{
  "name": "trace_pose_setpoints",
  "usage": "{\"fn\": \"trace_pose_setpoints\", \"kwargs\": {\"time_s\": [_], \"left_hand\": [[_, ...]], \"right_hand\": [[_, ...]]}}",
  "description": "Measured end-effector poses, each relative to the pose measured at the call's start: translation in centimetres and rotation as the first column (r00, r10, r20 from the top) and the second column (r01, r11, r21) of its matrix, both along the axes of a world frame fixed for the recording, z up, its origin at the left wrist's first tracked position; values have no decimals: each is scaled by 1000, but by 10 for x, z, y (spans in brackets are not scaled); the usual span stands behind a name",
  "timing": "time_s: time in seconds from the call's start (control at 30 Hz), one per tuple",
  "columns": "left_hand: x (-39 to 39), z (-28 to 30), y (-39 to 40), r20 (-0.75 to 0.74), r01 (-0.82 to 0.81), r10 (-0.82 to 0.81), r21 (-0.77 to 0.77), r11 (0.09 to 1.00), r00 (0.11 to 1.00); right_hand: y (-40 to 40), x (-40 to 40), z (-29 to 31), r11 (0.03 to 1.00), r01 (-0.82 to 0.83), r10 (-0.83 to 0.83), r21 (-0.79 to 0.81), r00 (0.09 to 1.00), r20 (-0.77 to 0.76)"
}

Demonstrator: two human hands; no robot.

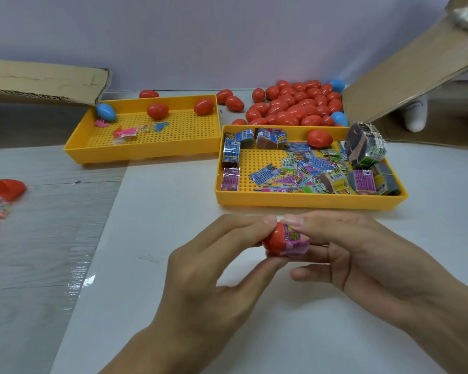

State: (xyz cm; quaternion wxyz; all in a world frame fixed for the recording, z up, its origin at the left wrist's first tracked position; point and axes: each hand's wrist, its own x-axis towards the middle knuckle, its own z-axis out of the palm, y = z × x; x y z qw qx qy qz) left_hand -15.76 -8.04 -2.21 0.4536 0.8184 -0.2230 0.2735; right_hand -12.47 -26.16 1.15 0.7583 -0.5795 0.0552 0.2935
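Low in the middle, above the white table, my left hand [214, 268] pinches a red plastic egg half [273, 240] between thumb and fingertips. A folded pink and green leaflet [295, 242] sticks out of the egg half toward the right. My right hand [362, 255] grips that leaflet with thumb and index finger, its other fingers curled below. Both hands meet at the egg, just in front of the right yellow tray [308, 202].
The right yellow tray holds several leaflets, banded bundles and one red egg [319, 138]. A left yellow tray [143, 152] holds small toys, two red eggs and a blue egg [106, 112]. A heap of red eggs [295, 106] lies behind. Cardboard flaps flank both sides. Red egg halves [8, 188] sit far left.
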Motion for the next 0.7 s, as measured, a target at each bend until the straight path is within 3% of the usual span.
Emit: {"fn": "trace_pose_setpoints", "kwargs": {"time_s": [0.2,0.53,0.7], "left_hand": [[1,-3,-2,18,-13,12,49,999,1000],[2,-1,1,-150,147,-172,-167,975,974],[4,0,1,-126,114,-138,-186,976,982]], "right_hand": [[2,-1,-2,999,29,-27,46,999,-33],[0,-2,3,999,-2,11,-54,985,173],[1,-4,5,999,-49,49,-6,978,203]]}}
